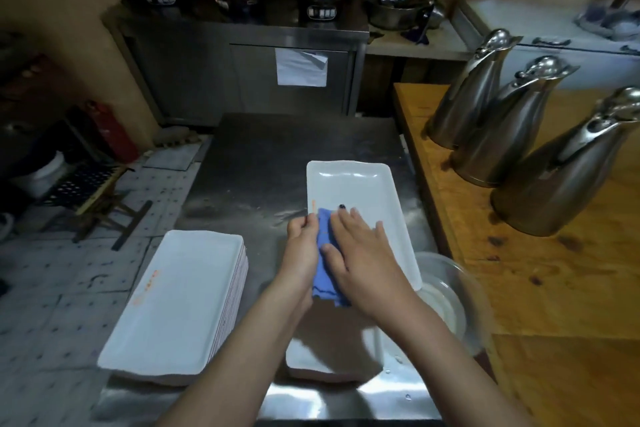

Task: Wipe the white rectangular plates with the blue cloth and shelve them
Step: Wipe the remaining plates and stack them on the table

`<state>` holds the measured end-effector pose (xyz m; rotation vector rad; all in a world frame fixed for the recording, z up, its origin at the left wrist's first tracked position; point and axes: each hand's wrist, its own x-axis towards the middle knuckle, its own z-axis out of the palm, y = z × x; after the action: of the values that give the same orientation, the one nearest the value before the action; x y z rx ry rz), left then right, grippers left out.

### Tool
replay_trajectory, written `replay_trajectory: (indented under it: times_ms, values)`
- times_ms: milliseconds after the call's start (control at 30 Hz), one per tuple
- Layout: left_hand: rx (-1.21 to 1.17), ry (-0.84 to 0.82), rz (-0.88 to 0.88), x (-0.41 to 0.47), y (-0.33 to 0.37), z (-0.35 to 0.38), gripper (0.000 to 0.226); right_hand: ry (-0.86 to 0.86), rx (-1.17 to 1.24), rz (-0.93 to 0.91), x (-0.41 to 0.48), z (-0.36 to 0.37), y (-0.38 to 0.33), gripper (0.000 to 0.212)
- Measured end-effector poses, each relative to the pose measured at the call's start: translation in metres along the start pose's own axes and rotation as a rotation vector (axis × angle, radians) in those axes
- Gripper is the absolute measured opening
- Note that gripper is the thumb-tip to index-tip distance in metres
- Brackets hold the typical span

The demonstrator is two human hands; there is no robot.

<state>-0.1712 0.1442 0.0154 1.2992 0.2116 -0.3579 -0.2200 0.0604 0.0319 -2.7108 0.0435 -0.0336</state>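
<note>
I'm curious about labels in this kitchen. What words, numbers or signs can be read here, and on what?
Nothing is readable.
Orange marks on the plate stack rim: blurred.
Orange mark on the plate being wiped: blurred.
Paper on the cabinet: no text visible.
Cooker panels: too small.

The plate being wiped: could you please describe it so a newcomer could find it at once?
On the steel table, look right, beside the wooden counter. The plate lies there alone, the right hand pressing a blue cloth on it and the left hand at its rim, unlike the stack on the left.
</note>
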Motion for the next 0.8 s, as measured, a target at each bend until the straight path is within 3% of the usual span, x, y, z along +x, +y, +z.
replay_trajectory:
  times_ms: [100, 167, 333, 567, 800]
  values:
    - [-0.024, -0.023, 0.006, -0.007, 0.010, -0.006, 0.031, -0.090, -0.087, -0.082, 0.008, 0.006, -0.009, 0.055]
    - [0.008, -0.040, 0.003, -0.011, 0.014, -0.011, 0.028, -0.068, -0.203, -0.088, 0.020, 0.005, -0.008, 0.053]
    - [0.057, -0.003, 0.064, -0.014, 0.013, -0.027, 0.023, 0.004, -0.438, 0.118, 0.042, -0.012, 0.010, 0.054]
    - [0.087, 0.012, 0.008, -0.005, 0.024, -0.033, 0.031, -0.005, -0.167, -0.052, 0.018, 0.020, -0.029, 0.055]
    - [0.106, -0.023, 0.022, -0.015, 0.030, -0.028, 0.031, 0.128, -0.450, 0.016, 0.087, -0.012, 0.001, 0.053]
